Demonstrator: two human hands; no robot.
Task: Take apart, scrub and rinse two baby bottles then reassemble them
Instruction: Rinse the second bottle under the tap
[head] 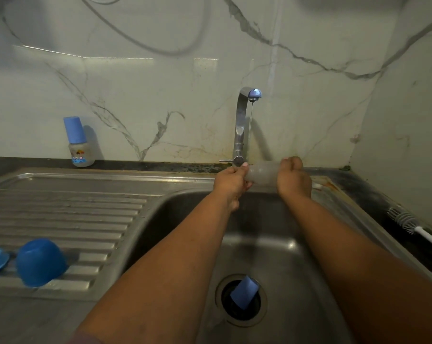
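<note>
Over the steel sink's (185, 209) far edge, the left hand (231, 181) and right hand (293, 178) curl their fingers around opposite ends of a clear, cloudy plastic bottle body (263, 175), held sideways under the chrome tap's (241, 125) thin stream.
</note>
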